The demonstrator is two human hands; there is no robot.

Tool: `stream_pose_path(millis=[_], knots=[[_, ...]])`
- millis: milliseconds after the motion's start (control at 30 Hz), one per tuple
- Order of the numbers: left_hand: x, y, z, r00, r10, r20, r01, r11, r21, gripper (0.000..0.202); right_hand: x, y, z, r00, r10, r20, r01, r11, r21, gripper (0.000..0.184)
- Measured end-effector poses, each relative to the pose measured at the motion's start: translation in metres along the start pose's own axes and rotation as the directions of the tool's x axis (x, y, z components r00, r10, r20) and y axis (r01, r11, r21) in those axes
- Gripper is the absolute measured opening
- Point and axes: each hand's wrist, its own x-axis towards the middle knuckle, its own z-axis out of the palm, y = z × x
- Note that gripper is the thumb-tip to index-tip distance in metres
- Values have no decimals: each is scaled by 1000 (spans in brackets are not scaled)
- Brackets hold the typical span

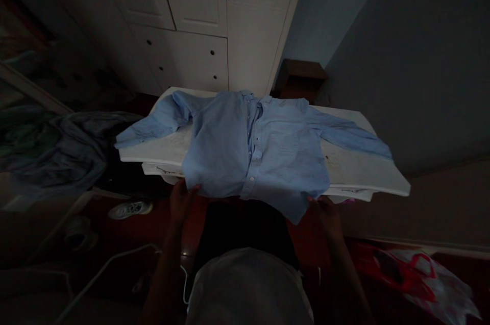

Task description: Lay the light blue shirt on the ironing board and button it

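Note:
A light blue button-up shirt (252,146) lies front-up on a white table (360,172), sleeves spread to both sides and its hem hanging over the near edge. My left hand (181,201) pinches the hem's left corner. My right hand (325,211) grips the hem's right corner. Both hands are closed on the cloth, just below the table's front edge.
A white wardrobe (199,14) stands behind the table, with a brown stand (300,77) beside it. Dark bedding (57,151) is heaped at the left. A shoe (130,208) and a white cable (115,258) lie on the floor; a red-and-white bag (413,274) sits lower right.

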Motion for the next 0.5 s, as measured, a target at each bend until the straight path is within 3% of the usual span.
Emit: stream_pose_path(millis=[200,367,500], knots=[[-3,-3,-20,997,8,-74,-5,999,35,49,0,-6,-24,985,-20,-172,26,999,32,48],[-12,-4,-32,998,56,-30,-53,993,106,46,7,1,-26,980,-13,-197,46,986,162,46],[-21,0,-36,999,-21,-48,25,995,99,52,8,-2,-24,986,38,-165,-4,979,203,49]])
